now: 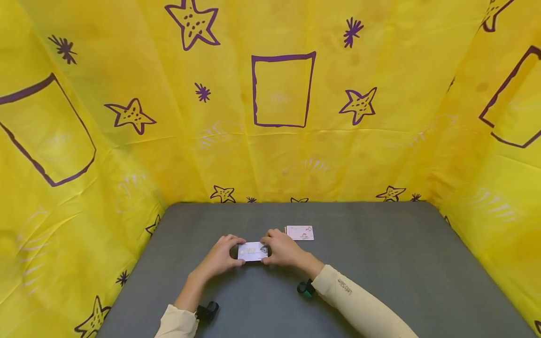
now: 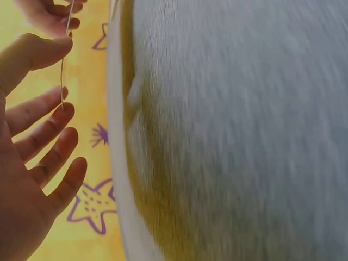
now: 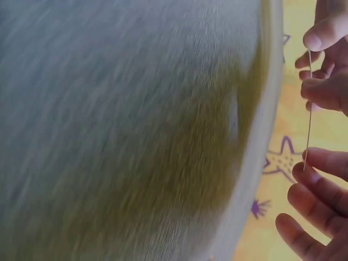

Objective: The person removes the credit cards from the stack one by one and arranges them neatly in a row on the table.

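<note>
Above the dark grey tabletop, near its middle, a thin white rectangular card was held up between two bare hands, its printed face toward the head camera. Pale yellowish marks showed near the card's centre and a dark picture at its right end.

The person's left hand pinched the card's left end between thumb and fingertips; in the left wrist view its other fingers were spread apart. The person's right hand pinched the opposite end in the same way, its thumb at the near edge and its fingers at the far one. Both wrist views showed the card edge-on, as a fine line clear of the tabletop.

Just beyond the right hand lay a pale pink rectangular card with reddish figures on it. A narrow tan edge showed at its left side; what that belonged to could not be told.

Cream-coloured long sleeves covered the forearms, and a small black device sat at the left wrist. Around the tabletop hung bright yellow cloth, printed with purple stars and outlined shapes.
</note>
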Available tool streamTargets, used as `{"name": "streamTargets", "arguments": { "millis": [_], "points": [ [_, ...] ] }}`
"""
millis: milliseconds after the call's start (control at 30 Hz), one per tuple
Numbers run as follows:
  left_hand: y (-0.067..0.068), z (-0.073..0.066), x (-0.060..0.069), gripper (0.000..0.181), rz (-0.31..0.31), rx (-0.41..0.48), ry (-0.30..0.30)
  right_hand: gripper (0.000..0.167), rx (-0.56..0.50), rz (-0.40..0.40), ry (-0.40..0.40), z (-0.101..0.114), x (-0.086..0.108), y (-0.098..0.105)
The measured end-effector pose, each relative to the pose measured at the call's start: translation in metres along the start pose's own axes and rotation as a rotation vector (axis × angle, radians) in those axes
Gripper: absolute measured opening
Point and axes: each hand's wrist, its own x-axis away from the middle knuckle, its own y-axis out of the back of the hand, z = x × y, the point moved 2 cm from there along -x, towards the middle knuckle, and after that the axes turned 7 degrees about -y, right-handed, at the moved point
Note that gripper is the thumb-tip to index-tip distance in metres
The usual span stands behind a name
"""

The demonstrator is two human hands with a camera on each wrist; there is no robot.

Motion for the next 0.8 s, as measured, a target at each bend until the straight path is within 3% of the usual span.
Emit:
{"name": "streamTargets", "arguments": {
  "millis": [400, 800],
  "points": [
    [0.016, 0.024, 0.024, 0.050, 0.012, -0.009, 0.044, 0.051, 0.018, 0.021, -0.014, 0.030, -0.018, -0.016],
    [0.045, 0.048, 0.039, 0.049, 0.054, 0.006, 0.101, 0.049, 0.043, 0.009, -0.010, 0.063, -0.041, -0.030]
  ]
}}
